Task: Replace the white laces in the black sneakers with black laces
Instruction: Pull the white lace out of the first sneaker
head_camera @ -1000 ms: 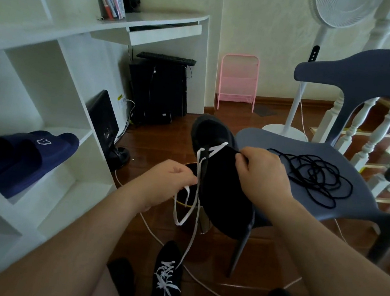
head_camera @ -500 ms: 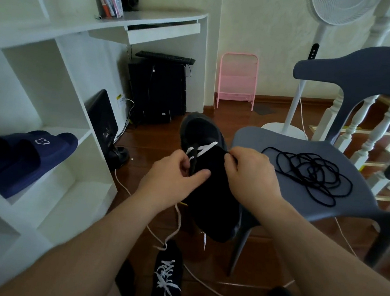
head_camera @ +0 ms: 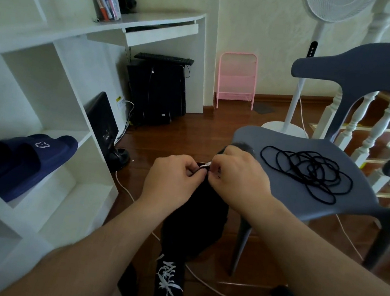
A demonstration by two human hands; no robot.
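In the head view, the left hand [head_camera: 173, 177] and right hand [head_camera: 237, 174] both pinch a white lace [head_camera: 204, 166] on the black sneaker [head_camera: 196, 211] held before the grey chair [head_camera: 281, 194] (black laces [head_camera: 307, 173] lie tangled on its seat); another white-laced sneaker [head_camera: 168, 283] sits on the floor.

You're facing cream walls [head_camera: 264, 22] over dark wood floor [head_camera: 203, 129]: white shelving [head_camera: 56, 98] left, grey chair [head_camera: 306, 185] right, pedestal fan [head_camera: 299, 99] behind.

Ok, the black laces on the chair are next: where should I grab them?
Pinch the near-left loop of the black laces from above. It lies flat on the chair seat, clear of the tangle, so a single strand lifts out there; the middle is knotted over itself.
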